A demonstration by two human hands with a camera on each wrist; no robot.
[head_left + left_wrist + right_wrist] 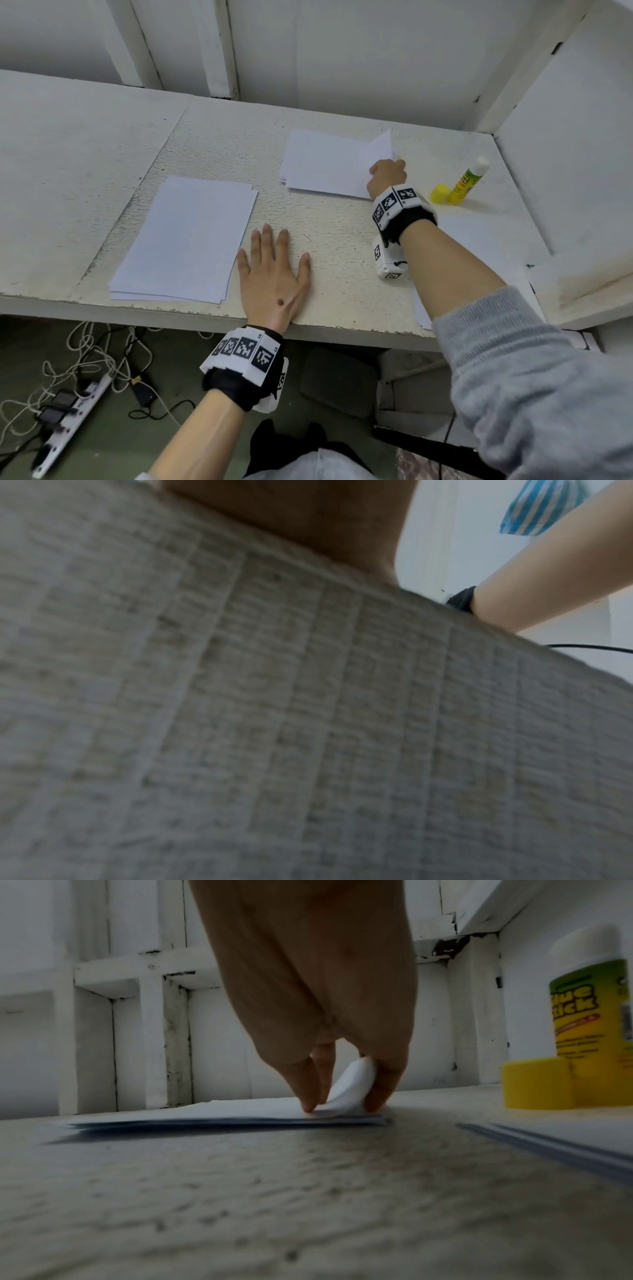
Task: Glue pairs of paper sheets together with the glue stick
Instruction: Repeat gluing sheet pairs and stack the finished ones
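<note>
Lay at the left of the white surface [85, 164] — near stack of paper [185, 240], flat and slightly fanned at its lower edge. Rested just right of that stack: left hand [274, 274], palm down, fingers straight and spread, holding nothing. Showed little in the left wrist view beyond blurred surface texture. Sat farther back and to the right: far stack of paper [322, 164], its top sheet [352, 1085] curled up at the near right corner. Pinched that lifted corner — right hand [388, 176], grip narrowed to thumb and fingertips [308, 1093] around the sheet, the rest of the stack flat beneath. Lay under the right forearm: more paper [548, 1148], partly hidden. Stood upright right of the hand, well apart from the sheets: glue stick [469, 181], uncapped, with yellow cap [440, 193] just beside its base
</note>
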